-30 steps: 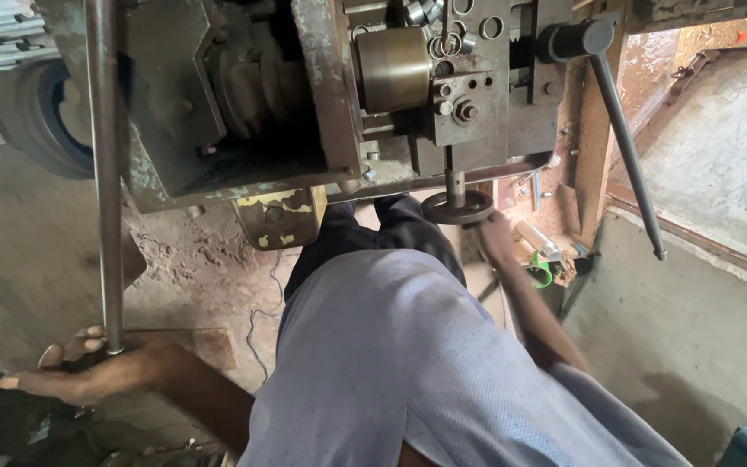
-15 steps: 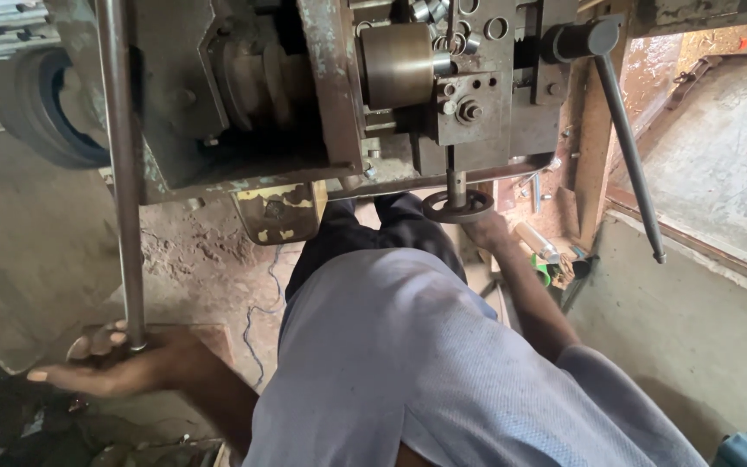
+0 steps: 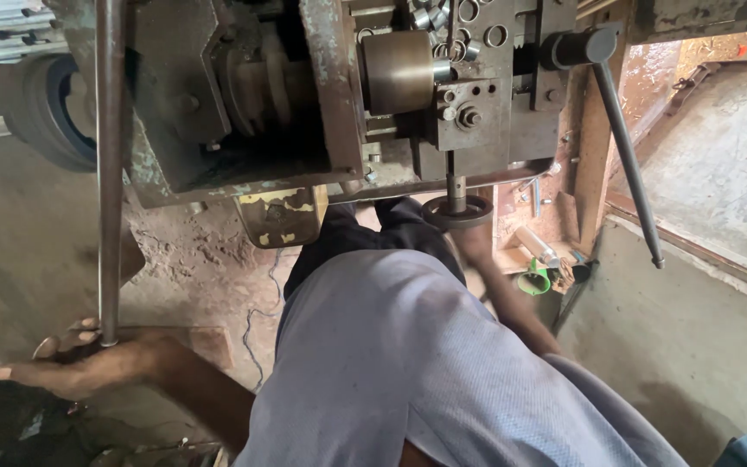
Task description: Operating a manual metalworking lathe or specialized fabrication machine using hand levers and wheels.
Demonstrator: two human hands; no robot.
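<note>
- At the far left, a dark rubber tyre [image 3: 45, 112] is seen behind the machine, on the concrete floor [image 3: 10, 251].
- A long steel rod [image 3: 110, 164] is stood upright from the top edge of the view down to the lower left, where its bottom end is met by the left hand [image 3: 79, 363].
- The left hand is laid low and flat, fingers spread and pointed to the left; the foot of the rod is touched between the fingers, but no closed grasp around it is shown.
- The worn green-grey machine [image 3: 322, 95] is spread across the upper middle, with a round steel drum [image 3: 399, 73] set in its front and a yellowed plate [image 3: 283, 216] hung beneath its frame.
- The lower middle is filled by the person's light grey shirt [image 3: 408, 363], with dark trousers [image 3: 373, 238] seen beyond it.
- A short vertical shaft is hung under the machine, and a dark round handwheel [image 3: 457, 210] is carried at its lower end.
- The right hand [image 3: 477, 246] is raised just below the handwheel and is touching its underside; whether the fingers are closed on the rim cannot be told.
- A small green cup [image 3: 534, 281] is lain near the right forearm, beside a wooden frame.
- A long dark lever [image 3: 624, 147] is slanted down from the machine's upper right corner, well apart from both hands.
</note>
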